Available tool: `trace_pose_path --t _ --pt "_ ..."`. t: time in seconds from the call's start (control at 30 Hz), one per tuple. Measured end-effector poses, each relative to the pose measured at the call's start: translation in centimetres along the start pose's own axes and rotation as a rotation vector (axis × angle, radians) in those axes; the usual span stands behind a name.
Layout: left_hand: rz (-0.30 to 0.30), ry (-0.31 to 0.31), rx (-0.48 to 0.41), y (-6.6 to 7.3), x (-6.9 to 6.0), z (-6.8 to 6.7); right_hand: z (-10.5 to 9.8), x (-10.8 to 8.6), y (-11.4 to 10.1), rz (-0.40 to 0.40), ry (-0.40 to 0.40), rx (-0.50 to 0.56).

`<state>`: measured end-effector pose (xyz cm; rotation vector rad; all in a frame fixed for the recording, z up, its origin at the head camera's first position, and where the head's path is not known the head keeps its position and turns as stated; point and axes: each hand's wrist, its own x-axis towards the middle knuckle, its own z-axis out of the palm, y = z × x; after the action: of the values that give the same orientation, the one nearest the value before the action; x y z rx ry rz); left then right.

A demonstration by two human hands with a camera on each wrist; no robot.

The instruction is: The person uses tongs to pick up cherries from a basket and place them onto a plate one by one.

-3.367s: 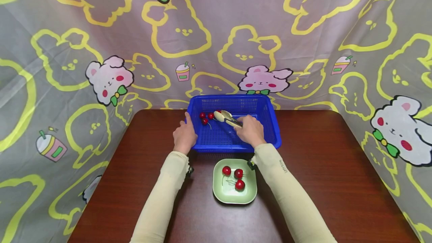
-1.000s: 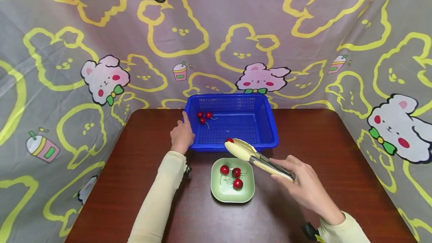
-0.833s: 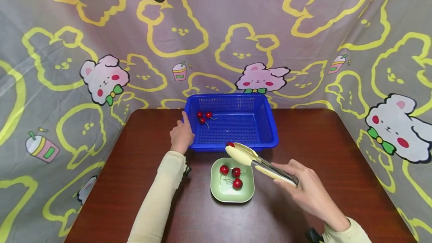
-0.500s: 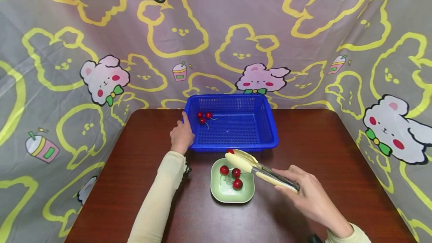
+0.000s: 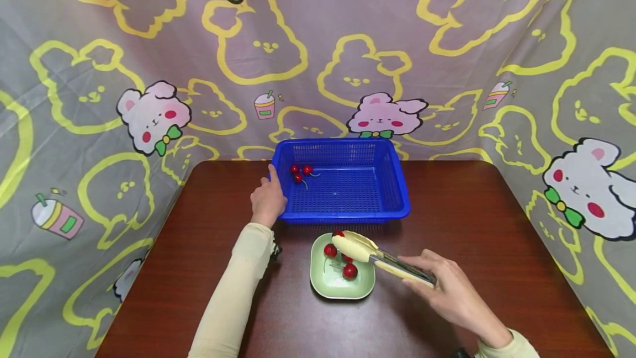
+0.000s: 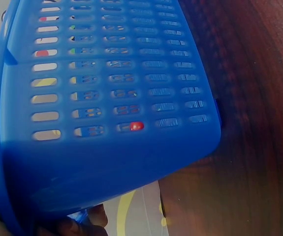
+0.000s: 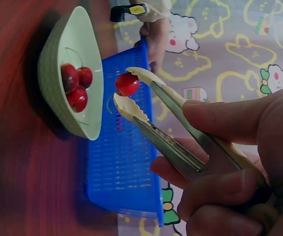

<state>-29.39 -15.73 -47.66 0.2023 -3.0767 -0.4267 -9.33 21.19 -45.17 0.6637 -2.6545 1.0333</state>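
Note:
My right hand (image 5: 449, 289) grips a pair of tongs (image 5: 395, 267) with cream tips and metal arms. Pinched between the tips is a red cherry (image 7: 127, 84), held over the far part of a pale green square dish (image 5: 343, 291). Several cherries lie inside the dish, one partly hidden by the tongs in the head view. My left hand (image 5: 268, 200) holds the left rim of a blue plastic basket (image 5: 343, 216), its fingertips (image 6: 98, 216) showing past the rim in the left wrist view. Three cherries (image 5: 298, 173) with stems sit in the basket's left back corner.
Both containers stand on a dark brown wooden table (image 5: 462, 203), the dish in front of the basket. A grey patterned cloth (image 5: 298, 59) with yellow outlines hangs behind the table and along its sides.
Another cherry left the basket in the tongs. My right hand brought it nearer and lowered it over the dish during the last second. The left hand stays at the basket's rim.

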Motion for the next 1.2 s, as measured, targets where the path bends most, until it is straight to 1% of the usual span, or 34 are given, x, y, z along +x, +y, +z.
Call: trace_pose_path --t 0.2,0.5,0.63,0.83,1.0,1.2 --pt "-0.007 -0.01 0.002 0.0 0.0 -0.1 0.6 0.0 0.3 0.009 -0.001 -0.055" --pt "-0.011 -0.015 -0.001 0.1 0.0 -0.1 1.3 -0.1 0.6 -0.017 0.002 -0.101" --pt "-0.009 -0.011 -0.002 0.0 0.0 -0.1 1.5 0.0 0.7 -0.021 0.002 -0.111" --pt "-0.008 -0.004 -0.004 0.0 0.0 0.0 1.7 0.0 0.7 -0.002 -0.007 -0.115" --pt "-0.009 -0.01 -0.006 0.0 0.1 0.0 1.7 0.0 0.7 0.01 -0.015 -0.119" --pt "-0.008 -0.01 0.005 0.0 0.1 0.0 1.5 0.1 0.7 0.003 -0.011 -0.121"
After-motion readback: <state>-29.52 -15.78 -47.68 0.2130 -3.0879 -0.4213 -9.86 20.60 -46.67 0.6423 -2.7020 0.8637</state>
